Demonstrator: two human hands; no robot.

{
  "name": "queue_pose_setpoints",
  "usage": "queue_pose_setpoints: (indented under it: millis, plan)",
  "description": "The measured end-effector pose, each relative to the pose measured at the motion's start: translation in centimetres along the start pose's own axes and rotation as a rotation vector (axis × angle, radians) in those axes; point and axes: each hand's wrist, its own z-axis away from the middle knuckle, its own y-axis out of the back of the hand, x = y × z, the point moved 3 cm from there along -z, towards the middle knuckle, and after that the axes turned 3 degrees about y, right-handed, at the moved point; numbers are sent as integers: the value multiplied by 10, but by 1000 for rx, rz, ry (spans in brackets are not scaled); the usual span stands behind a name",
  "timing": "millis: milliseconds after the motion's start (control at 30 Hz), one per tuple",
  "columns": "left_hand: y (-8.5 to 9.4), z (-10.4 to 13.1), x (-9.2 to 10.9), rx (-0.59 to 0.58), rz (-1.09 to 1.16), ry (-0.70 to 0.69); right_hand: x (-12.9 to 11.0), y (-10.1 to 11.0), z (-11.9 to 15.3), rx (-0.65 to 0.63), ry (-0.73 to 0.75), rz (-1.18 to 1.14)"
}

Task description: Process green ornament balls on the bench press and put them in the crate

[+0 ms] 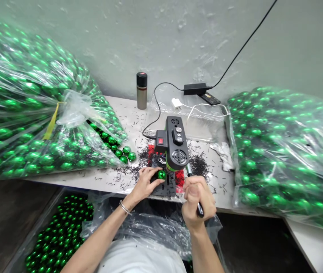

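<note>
A black machine with a red switch and round vents stands at the middle of the white table. My left hand pinches a shiny green ball between thumb and fingers, at the machine's base, just left of and below its head. My right hand is wrapped round a lever with a black grip, on the right side of the machine. Several loose green balls lie left of the machine, at the mouth of a large clear bag.
Large clear bags of green balls stand left and right; another sits below the table edge. Behind are a bottle, a power adapter with cables and a clear tray. Small black scraps litter the table.
</note>
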Motion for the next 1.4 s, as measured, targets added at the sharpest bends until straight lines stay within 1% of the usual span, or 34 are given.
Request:
queue_pose_setpoints:
  millis: [133, 267, 333, 467, 567, 667, 733, 767, 833, 933, 1033, 1133, 1233, 1400]
  plan:
    - [-2, -2, 1, -25, 12, 32, -2, -1, -3, 46, 2, 3]
    - [0, -3, 5, -48, 8, 41, -3, 0, -6, 65, 16, -7]
    - [3, -3, 5, -36, 14, 49, -2, 1, -7, 67, 21, -17]
    - [6, -2, 2, 26, 73, 104, -2, 0, -7, 66, 30, -23]
    - [8, -3, -3, 58, 195, 195, -3, 0, -6, 68, 32, -13]
    - [9, -5, -11, 45, 422, 298, -3, -1, -6, 49, 15, -2]
    - [8, -6, -13, 17, 541, 312, -3, -1, -5, 38, -3, 2]
    - [8, -6, -14, 9, 556, 306, -3, -1, -5, 38, -8, 0]
    - [6, -5, -14, 12, 489, 282, -3, -1, -5, 37, -17, -6]
    - [2, -1, -10, 47, 285, 224, -2, -1, -4, 30, -23, -15]
    - [-2, 3, -2, 66, 91, 131, -2, -1, -3, 28, -28, -17]
    - [-5, 4, 7, 61, -43, 16, -1, -1, -2, 23, -29, -14]
    - [-6, 5, 15, 40, -113, -81, -1, -1, -2, 22, -19, -13]
    - [-9, 3, 17, 71, -142, -129, -2, 0, -1, 9, -16, -17]
